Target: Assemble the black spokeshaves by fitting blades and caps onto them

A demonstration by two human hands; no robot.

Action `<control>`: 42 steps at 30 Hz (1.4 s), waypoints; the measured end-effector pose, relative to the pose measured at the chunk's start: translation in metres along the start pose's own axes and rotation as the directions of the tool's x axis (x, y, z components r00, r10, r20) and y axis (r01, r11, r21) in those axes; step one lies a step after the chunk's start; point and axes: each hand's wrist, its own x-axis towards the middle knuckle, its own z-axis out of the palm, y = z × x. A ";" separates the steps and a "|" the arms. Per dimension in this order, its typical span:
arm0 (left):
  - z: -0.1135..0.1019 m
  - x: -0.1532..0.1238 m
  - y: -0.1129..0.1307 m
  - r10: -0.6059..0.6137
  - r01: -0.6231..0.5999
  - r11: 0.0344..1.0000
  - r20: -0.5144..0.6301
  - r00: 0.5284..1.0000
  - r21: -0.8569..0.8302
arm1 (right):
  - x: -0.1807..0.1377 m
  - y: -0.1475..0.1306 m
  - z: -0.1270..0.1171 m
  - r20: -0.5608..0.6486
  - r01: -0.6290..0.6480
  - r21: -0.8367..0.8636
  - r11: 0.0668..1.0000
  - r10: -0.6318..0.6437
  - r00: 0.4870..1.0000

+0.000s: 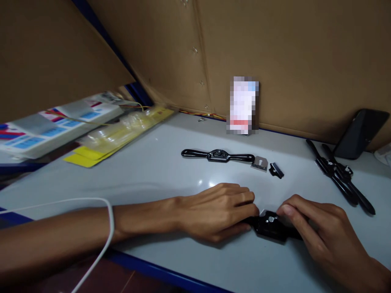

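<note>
Head view: both hands down on the pale grey tabletop point(159, 179), nearest the camera.
Held part: small black metal spokeshave body with a silver screw point(271, 226), long axis running left-right, lying right between the two hands.
Left hand point(218, 211): fingers pressed together, curled over the body's left end.
Right hand point(320, 228): thumb and fingers pinching the body's right end, about equally close.
Beyond the body: complete black two-handled spokeshave point(218, 155), silver flat blade point(260, 163) and little black cap piece point(276, 170) just beside it.
Far right of the body: crossed pair of black spokeshaves point(339, 175).
</note>
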 end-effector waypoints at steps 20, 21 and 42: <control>0.000 0.001 -0.001 0.007 -0.010 0.999 0.051 0.999 0.049 | -0.002 -0.001 -0.004 -0.011 0.001 0.075 0.997 0.000 1.000; 0.000 0.001 -0.001 0.007 -0.009 0.999 0.047 0.999 0.047 | -0.003 -0.001 -0.003 -0.009 -0.005 0.064 0.998 0.006 1.000; -0.001 0.001 -0.003 -0.034 0.032 0.996 0.024 0.999 0.080 | 0.008 0.023 -0.005 0.289 0.075 0.110 0.991 -0.104 0.952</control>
